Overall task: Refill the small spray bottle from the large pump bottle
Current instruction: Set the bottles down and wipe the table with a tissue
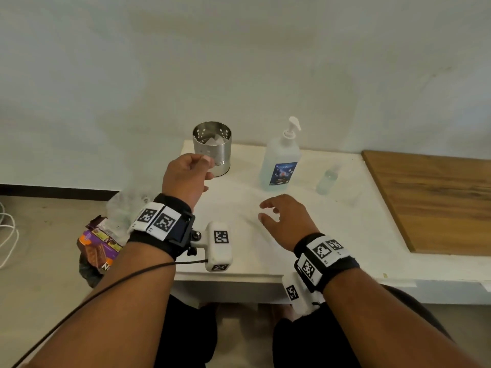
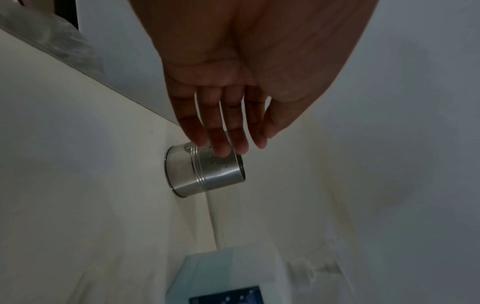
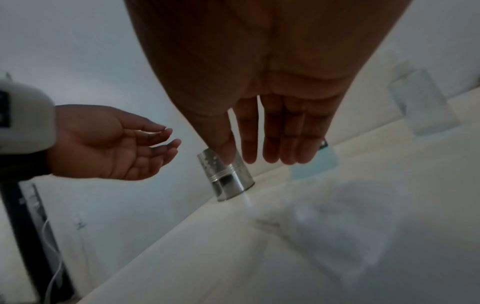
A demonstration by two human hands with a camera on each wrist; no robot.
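Fingers of both hands loose, holding nothing, above white table [image 1: 345, 229] against pale wall [image 1: 239, 62].

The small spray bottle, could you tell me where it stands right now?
In the head view, the small spray bottle stands on the white table, right of the large pump bottle.

Cup [image 1: 212, 147] at 12 o'clock: shiny perforated metal. Large pump bottle [image 1: 281, 160] looked clear glossy plastic, white pump, glossy label. Small spray bottle [image 1: 327, 181]: clear plastic. Table [image 1: 345, 235] matt white; board [image 1: 435, 200] at 3 o'clock, grained wood
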